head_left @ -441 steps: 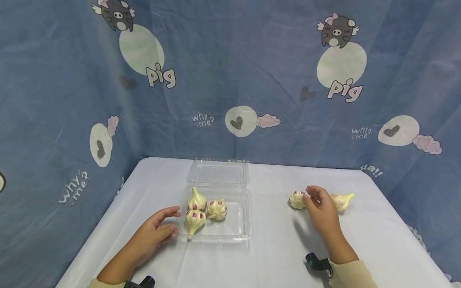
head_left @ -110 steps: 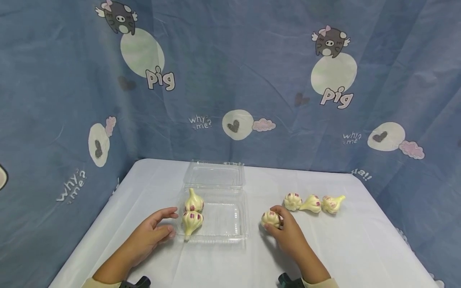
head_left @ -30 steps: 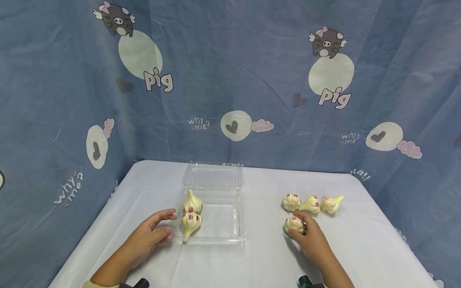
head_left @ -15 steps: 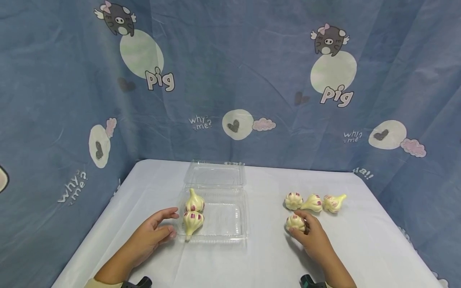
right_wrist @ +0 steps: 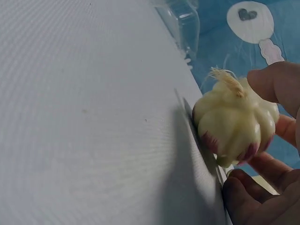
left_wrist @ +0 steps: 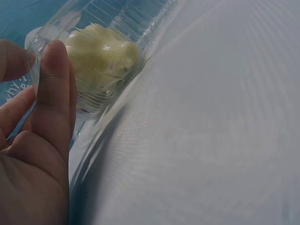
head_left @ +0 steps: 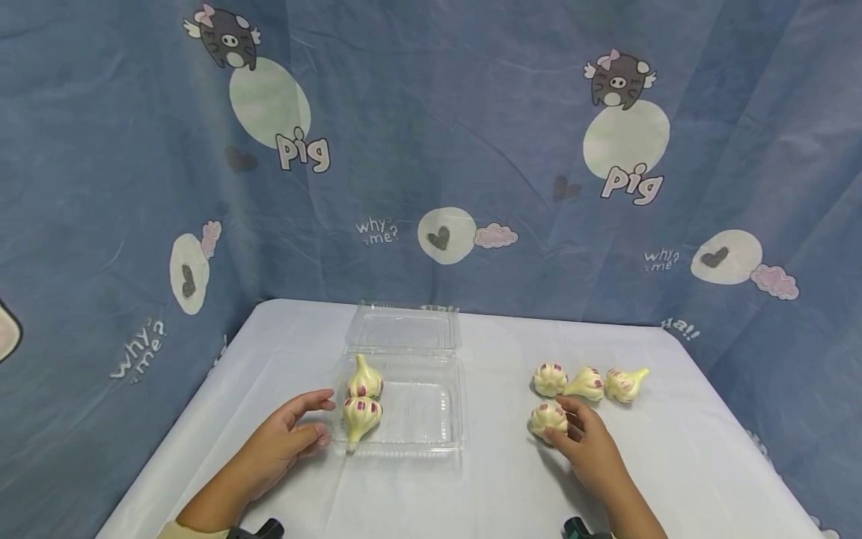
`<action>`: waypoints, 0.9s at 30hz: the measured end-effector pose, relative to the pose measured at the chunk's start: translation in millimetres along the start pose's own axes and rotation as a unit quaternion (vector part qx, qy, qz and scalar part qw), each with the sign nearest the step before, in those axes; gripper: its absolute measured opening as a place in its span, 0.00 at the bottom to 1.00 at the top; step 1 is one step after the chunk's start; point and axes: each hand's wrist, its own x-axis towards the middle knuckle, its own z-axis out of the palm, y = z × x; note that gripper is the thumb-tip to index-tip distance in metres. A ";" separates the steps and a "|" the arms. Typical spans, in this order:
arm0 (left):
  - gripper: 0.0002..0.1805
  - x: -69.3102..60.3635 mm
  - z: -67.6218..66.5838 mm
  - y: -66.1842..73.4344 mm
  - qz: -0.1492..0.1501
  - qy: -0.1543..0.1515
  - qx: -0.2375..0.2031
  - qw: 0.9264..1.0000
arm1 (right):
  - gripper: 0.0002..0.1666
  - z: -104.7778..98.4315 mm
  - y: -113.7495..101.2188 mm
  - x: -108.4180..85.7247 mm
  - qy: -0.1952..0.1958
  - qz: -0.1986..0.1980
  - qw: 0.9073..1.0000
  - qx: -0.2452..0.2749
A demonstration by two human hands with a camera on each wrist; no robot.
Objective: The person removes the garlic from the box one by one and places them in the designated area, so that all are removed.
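My left hand (head_left: 283,442) rests at the left side of a clear plastic box (head_left: 431,412); its fingers are loosely extended, and the fingertips (left_wrist: 54,58) touch or nearly touch the box wall. Two garlic bulbs (head_left: 364,415) lie inside the box, one behind the other, along its left side. At the right of the table, my right hand (head_left: 592,449) has its thumb and fingers spread beside a garlic bulb (right_wrist: 236,119) standing on the cloth. The thumb is at the bulb's edge, while the lower fingers stand apart from it.
Behind that bulb, three more garlic bulbs (head_left: 586,384) lie in a row. The box's lid (head_left: 404,329) is folded back toward the rear of the white table (head_left: 498,479). A blue printed curtain (head_left: 377,165) encloses the back and sides.
Since the oldest frame, one garlic bulb has left the box. My right hand carried a bulb rightward, set it in front of the row, and its fingers have now loosened. My left hand stayed put.
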 end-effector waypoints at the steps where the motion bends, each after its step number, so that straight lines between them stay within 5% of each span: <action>1: 0.37 -0.3 -0.2 -0.4 0.001 -0.002 -0.002 1.000 | 0.40 -0.2 -0.4 -0.2 0.000 0.000 1.000 -0.002; 13: 0.37 -1.4 -0.6 -4.3 0.003 -0.003 0.002 1.000 | 0.41 -3.9 -0.3 0.3 0.022 0.010 1.000 0.006; 27: 0.38 0.2 -2.3 -1.9 0.004 -0.003 0.014 1.000 | 0.33 1.9 -16.8 -9.0 0.122 -0.019 0.991 0.059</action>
